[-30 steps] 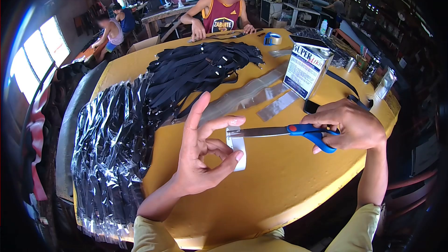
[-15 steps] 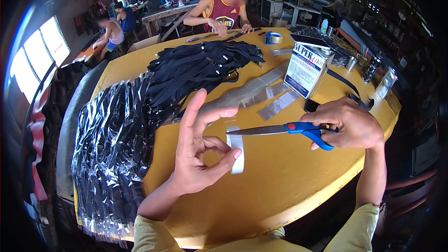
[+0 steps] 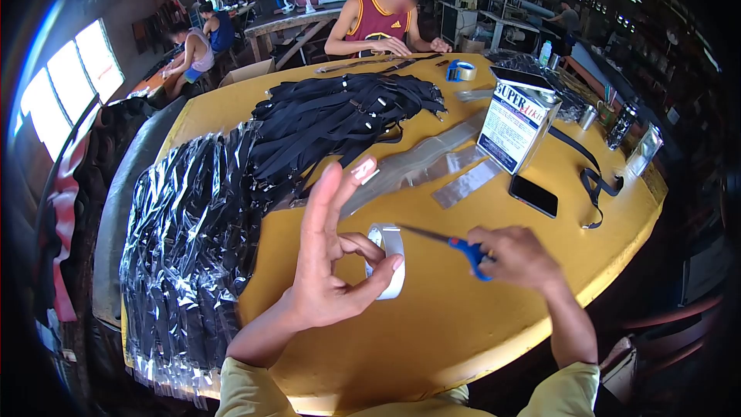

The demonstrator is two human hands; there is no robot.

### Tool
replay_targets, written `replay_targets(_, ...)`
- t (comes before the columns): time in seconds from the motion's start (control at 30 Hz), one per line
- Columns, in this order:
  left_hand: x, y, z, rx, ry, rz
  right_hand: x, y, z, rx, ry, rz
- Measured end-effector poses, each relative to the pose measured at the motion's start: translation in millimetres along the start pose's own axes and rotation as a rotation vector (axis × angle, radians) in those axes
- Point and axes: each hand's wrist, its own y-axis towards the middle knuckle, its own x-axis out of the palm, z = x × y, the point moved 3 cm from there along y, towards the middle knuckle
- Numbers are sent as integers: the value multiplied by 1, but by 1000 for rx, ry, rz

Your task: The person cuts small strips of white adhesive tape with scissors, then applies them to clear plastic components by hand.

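My left hand (image 3: pixel 332 255) pinches a small roll of white tape (image 3: pixel 391 262) between thumb and a bent finger, with its other fingers raised. A small white piece (image 3: pixel 365 172) sits on one raised fingertip. My right hand (image 3: pixel 515 256) is closed on the handles of blue scissors (image 3: pixel 469 253). Their dark blades point left, with the tip near the top of the roll. Beyond the hands, strips of clear plastic (image 3: pixel 467 184) lie on the yellow table (image 3: pixel 455 324).
Black straps (image 3: pixel 332 120) and plastic-wrapped bundles (image 3: pixel 189 255) cover the left side. A tin can (image 3: pixel 513 125), phone (image 3: pixel 533 195), blue tape roll (image 3: pixel 461 71) and loose black strap (image 3: pixel 593 177) lie right. A person (image 3: pixel 382 19) works across the table.
My right hand and the scissors have moved left and down. The phone and loose strap show more fully. A white piece now shows on my left fingertip.
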Motion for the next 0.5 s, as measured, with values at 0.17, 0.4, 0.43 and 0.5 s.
replay_targets(0.17, 5, -2, -2, 131, 128, -147, 61, -1, 16, -8, -125, -200)
replay_targets(0.4, 11, -4, -5, 176, 188, -185, 17, 9, -21, -83, 203, -39)
replay_targets(0.43, 11, -5, -8, 179, 186, -189, 3, 15, -37, -34, 622, 113)
replay_targets(0.5, 13, -10, -12, 201, 208, -224, -9, 21, -63, -145, 1044, 325)
